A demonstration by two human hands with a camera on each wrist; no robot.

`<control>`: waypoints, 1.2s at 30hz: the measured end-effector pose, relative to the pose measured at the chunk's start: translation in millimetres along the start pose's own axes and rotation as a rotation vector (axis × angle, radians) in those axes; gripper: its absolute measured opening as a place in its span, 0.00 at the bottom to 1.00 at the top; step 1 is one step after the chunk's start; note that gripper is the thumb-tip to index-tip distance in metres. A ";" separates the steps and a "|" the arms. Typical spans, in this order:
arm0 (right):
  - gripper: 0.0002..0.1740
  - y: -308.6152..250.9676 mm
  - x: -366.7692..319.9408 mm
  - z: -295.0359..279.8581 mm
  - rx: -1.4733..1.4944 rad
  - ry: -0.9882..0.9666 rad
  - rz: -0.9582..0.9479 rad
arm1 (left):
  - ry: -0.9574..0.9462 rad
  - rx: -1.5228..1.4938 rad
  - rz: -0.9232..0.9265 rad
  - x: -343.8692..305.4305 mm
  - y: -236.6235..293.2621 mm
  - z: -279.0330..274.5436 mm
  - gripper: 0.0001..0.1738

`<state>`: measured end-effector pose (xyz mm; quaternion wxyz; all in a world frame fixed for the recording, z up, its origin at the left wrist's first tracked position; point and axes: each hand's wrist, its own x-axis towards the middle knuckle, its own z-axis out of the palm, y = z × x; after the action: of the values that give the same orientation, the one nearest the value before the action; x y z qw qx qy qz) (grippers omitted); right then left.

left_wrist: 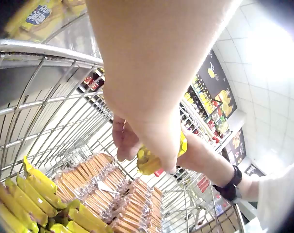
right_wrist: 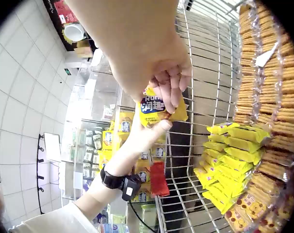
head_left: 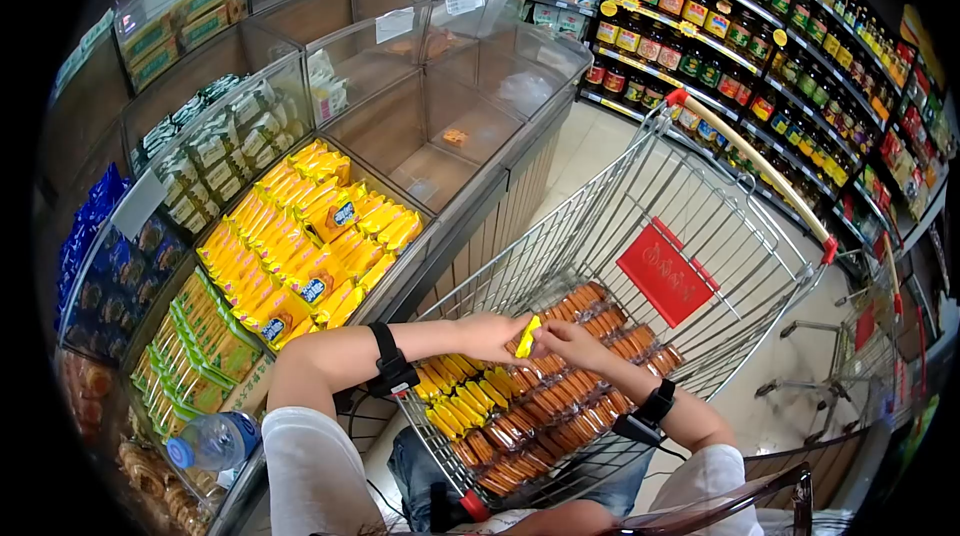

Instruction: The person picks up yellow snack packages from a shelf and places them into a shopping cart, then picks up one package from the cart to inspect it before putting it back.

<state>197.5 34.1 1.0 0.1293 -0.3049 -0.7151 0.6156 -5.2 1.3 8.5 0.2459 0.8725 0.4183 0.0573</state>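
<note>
Stocked shelves [head_left: 720,46] stand beyond the shopping cart [head_left: 668,271]; above the cart, bare forearms [head_left: 440,339] converge, left hand [head_left: 492,338] and right hand [head_left: 570,346] both pinching one yellow packet [head_left: 528,336] between them.

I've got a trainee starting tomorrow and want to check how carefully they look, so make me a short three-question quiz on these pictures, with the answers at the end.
1. What do the left hand and the right hand hold between them above the cart?
2. True or false: the blue-capped bottle lies inside the cart.
3. The panel fixed to the cart's wire wall is:
A) green
B) red
C) blue

Key
1. A yellow packet.
2. False: the blue-capped bottle is at the display bins, outside the cart.
3. B.
</note>
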 end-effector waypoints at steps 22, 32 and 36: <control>0.31 -56.1 -21.6 -24.3 -0.972 0.261 -0.498 | 0.327 -0.535 0.093 2.1 12.4 -22.0 0.40; 0.30 -57.4 -23.4 -33.6 -0.995 0.359 -0.438 | 0.378 -0.751 0.043 6.8 10.7 -27.2 0.42; 0.30 -58.6 -24.2 -31.9 -0.975 0.365 -0.432 | 0.315 -0.641 -0.035 11.3 1.8 -18.6 0.33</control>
<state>218.1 42.0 68.5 0.2180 -0.2775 -0.9291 0.1107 -2.3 16.0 24.4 0.4407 0.7242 0.4267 0.3151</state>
